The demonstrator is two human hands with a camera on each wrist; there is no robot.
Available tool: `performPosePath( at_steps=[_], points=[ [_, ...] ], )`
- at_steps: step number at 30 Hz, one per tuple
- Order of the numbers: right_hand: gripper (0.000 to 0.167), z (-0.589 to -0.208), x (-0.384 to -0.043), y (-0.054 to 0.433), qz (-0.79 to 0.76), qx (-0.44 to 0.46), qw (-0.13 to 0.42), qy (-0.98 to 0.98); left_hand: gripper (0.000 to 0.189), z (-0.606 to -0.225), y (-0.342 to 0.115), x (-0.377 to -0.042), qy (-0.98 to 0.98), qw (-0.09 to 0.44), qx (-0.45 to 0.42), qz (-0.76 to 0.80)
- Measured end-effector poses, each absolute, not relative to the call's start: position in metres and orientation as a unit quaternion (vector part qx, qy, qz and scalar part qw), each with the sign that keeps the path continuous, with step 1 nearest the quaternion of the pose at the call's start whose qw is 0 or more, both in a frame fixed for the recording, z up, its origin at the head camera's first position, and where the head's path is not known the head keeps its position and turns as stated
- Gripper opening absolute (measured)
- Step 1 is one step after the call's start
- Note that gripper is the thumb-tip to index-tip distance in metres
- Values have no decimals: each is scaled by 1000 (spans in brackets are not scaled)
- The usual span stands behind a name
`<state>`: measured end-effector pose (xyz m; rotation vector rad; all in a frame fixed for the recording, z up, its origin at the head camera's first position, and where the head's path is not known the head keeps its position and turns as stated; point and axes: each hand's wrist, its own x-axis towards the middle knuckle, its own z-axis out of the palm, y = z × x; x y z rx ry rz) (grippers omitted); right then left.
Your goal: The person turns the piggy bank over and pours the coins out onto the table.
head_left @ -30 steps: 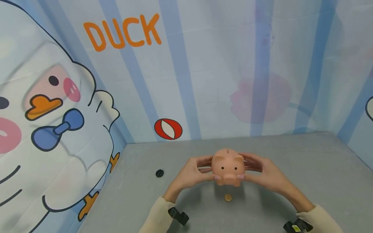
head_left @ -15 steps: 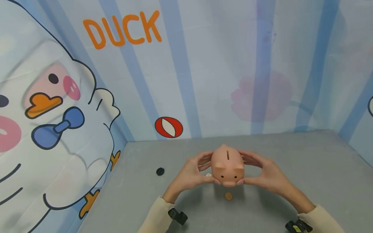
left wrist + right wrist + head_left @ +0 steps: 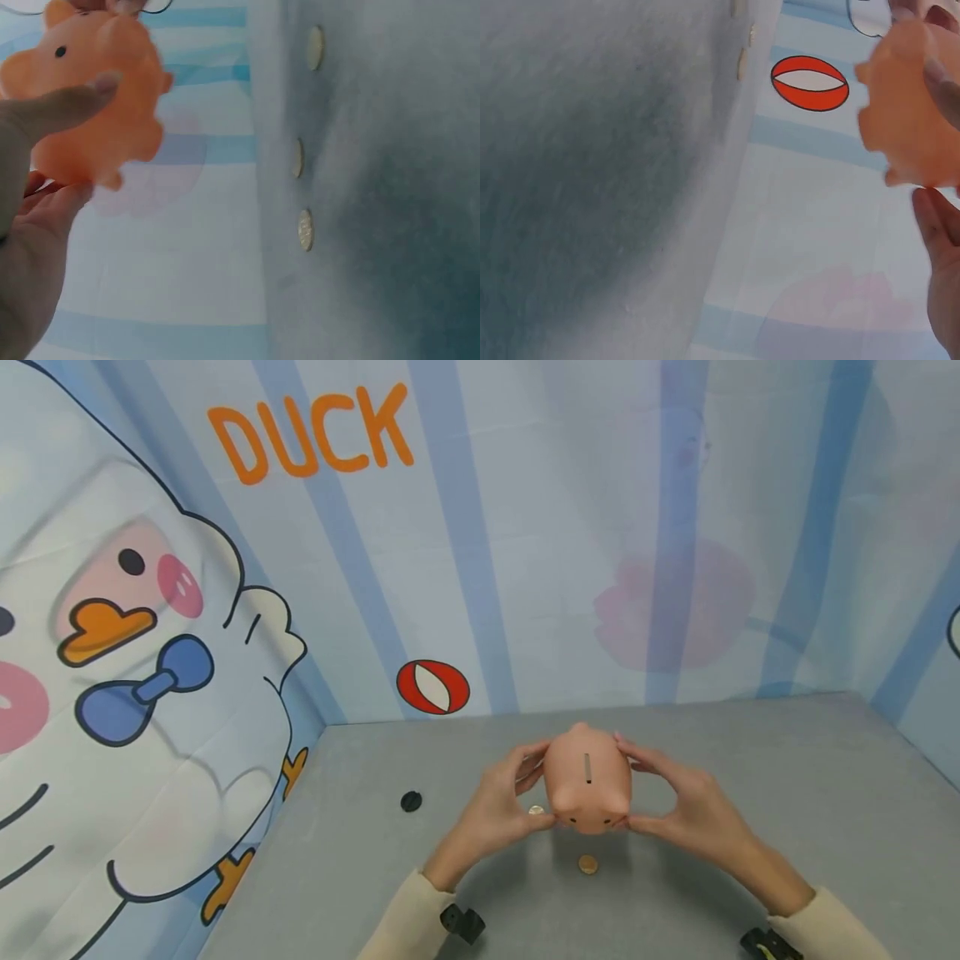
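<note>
One striped backdrop (image 3: 540,527) with a printed duck fills most of the view, rising behind and beside a grey tabletop (image 3: 832,777).

Above that surface come the hands. The left hand (image 3: 493,806) grasps one flank of the piggy bank, thumb at the face end and fingers toward the rear; the right hand (image 3: 701,806) mirrors it on the other flank. Steady holding here probably depends on equal pressure from both sides at matching height; uneven squeezing could let the smooth, rounded body roll between the fingertips.

The piggy bank (image 3: 588,802) hangs between the hands, its feet clear of the tabletop. Its slotted top faces the head camera, with the eyes at the near edge; how far it leans from level I cannot tell. Any turn would best be made slowly, with both wrists together, fingertips kept off the slot (image 3: 588,768).

A black stopper-like disc (image 3: 411,802) lies well left of the left hand.

Smallest are the coins (image 3: 588,864): two show from above, three in the left wrist view. Staying high enough should avoid brushing them.
</note>
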<state>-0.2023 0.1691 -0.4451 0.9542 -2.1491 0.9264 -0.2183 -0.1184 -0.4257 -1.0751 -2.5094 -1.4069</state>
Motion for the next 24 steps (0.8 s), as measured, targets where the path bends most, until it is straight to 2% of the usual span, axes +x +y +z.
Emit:
performPosePath(
  at_steps=[3, 8, 13, 24],
  points=[
    [83, -446, -205, 168, 336, 394, 340, -785, 86, -431, -118, -219, -811, 90, -386, -430],
    [80, -452, -208, 167, 319, 417, 362, -770, 85, -437, -119, -221, -810, 135, -410, -398],
    [81, -452, -207, 168, 309, 402, 358, -784, 85, -437, -119, -222, -812, 138, -407, -395],
    [90, -449, -206, 173, 317, 378, 320, -809, 90, -431, -120, -223, -814, 89, -396, -416]
  ],
)
